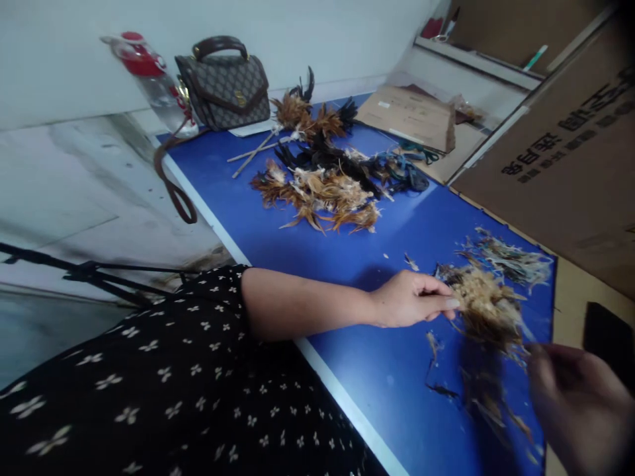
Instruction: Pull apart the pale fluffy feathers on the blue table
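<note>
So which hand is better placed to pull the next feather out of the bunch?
Probably the right hand: it sits free at the bunch's lower end, fingers near loose feathers. The left hand already pinches the feather bunch above the blue table, steadying it.

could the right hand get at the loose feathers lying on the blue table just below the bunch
Probably yes: the right hand hovers beside the loose feathers, nothing lying between them, while the left hand pinches the feather bunch further up.

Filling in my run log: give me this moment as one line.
left hand: pinching feather bundle | right hand: blurred, at bundle's lower end | blue table: feather pile, handbag
</note>
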{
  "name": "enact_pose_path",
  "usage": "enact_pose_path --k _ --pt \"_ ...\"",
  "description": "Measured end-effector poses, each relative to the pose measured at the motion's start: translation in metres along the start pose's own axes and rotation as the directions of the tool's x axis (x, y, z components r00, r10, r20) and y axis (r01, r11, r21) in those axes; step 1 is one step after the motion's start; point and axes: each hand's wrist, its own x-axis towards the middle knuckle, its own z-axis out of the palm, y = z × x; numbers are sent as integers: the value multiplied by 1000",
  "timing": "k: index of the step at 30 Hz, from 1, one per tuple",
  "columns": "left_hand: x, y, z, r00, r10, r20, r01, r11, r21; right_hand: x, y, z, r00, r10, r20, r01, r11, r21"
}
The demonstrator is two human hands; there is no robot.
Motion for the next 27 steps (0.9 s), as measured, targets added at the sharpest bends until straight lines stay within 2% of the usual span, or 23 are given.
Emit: enact_pose_path --k 2,4,7,9,13,16,18,21,27 --pt "-2 2 2 998 60 -20 -60 998 28 -21 -32 8 999 0 45 5 994 -112" --pt "-3 1 4 992 122 -13 -121 992 43 -34 -64 16 997 -81 19 83 980 -183" --pt "-2 -6 5 984 177 27 -179 981 70 -42 -100 26 976 -219 -7 214 960 -180" --pt "-3 -10 4 988 142 65 -149 982 116 -43 -112 32 964 -266 -28 259 954 -154" --pt "-4 -13 4 994 -27 105 4 978 208 -47 -120 37 963 -266 -46 261 962 -85" --pt "-2 -13 4 982 -147 122 124 977 174 -51 -120 36 970 -238 -48 239 971 5" --pt "-1 -16 5 971 -199 131 183 975 125 -55 -118 36 980 -198 -3 198 976 88" --pt "2 -22 4 961 -234 148 220 970 108 -61 -111 37 987 -158 38 152 980 131" --pt "4 -33 -1 944 -291 158 261 947 185 -70 -97 40 984 -174 27 166 970 175"
